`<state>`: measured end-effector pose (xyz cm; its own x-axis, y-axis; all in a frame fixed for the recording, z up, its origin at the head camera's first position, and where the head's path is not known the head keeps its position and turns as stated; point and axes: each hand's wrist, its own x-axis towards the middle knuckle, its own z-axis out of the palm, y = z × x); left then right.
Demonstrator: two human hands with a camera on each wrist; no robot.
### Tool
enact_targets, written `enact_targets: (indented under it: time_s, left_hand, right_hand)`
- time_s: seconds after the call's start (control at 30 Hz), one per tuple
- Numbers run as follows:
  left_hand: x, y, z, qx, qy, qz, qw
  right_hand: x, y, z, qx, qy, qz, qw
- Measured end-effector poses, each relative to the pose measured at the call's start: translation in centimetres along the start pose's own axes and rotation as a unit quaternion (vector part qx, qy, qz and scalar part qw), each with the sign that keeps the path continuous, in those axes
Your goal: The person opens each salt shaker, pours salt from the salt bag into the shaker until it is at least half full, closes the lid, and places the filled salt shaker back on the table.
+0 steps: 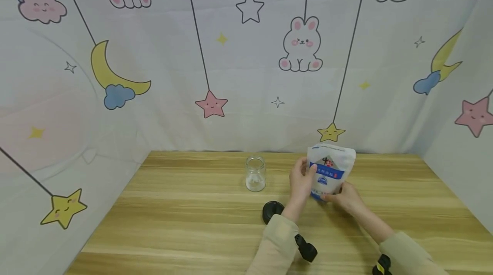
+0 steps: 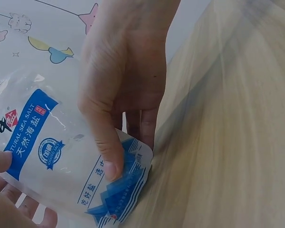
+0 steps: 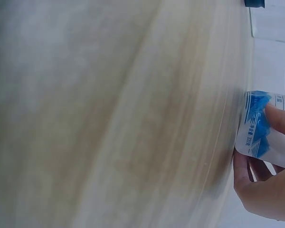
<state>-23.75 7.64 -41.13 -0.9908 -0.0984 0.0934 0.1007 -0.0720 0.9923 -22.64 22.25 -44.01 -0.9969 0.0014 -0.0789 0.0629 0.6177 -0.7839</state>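
A white and blue bag of sea salt (image 1: 327,168) stands slightly tilted near the back right of the table, between both hands. My left hand (image 1: 302,183) grips its left side, thumb across the front. My right hand (image 1: 346,198) holds the lower right corner, with its thumb on the printed front and the other fingers behind. In the left wrist view the salt bag (image 2: 61,142) shows its blue label and lower edge. The right wrist view has the bag's bottom (image 3: 256,126) close over the tabletop, pinched by the right hand (image 3: 270,190).
Left of the bag stands an open glass jar (image 1: 256,174) with white grains in its bottom. A round black lid (image 1: 272,211) lies beside my left forearm, partly covered by it. The wooden table (image 1: 173,223) meets a cartoon-printed cloth (image 1: 239,74) at the back.
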Motion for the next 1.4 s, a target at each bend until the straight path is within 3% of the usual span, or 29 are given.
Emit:
enact_targets:
  time_s: [0.43, 0.8, 1.07, 1.4]
  left_hand:
    - [-0.5, 0.2, -0.2, 0.005, -0.008, 0.016, 0.9998]
    - [-0.8, 0.4, -0.4, -0.011, 0.027, 0.057, 0.9979]
    - [-1.0, 1.1, -0.6, -0.05, 0.047, 0.032, 0.9971]
    - [-1.6, 1.4, -0.6, -0.108, 0.08, 0.024, 0.9906]
  right_hand:
    - [-0.7, -0.2, -0.3, 0.02, -0.017, 0.002, 0.9997]
    - [-1.5, -1.2, -0.7, 0.053, -0.025, -0.045, 0.9973]
    - [-1.5, -1.3, -1.0, 0.054, -0.029, -0.088, 0.9942]
    - [-1.6, -2.0, -1.2, 0.031, -0.026, -0.044, 0.9982]
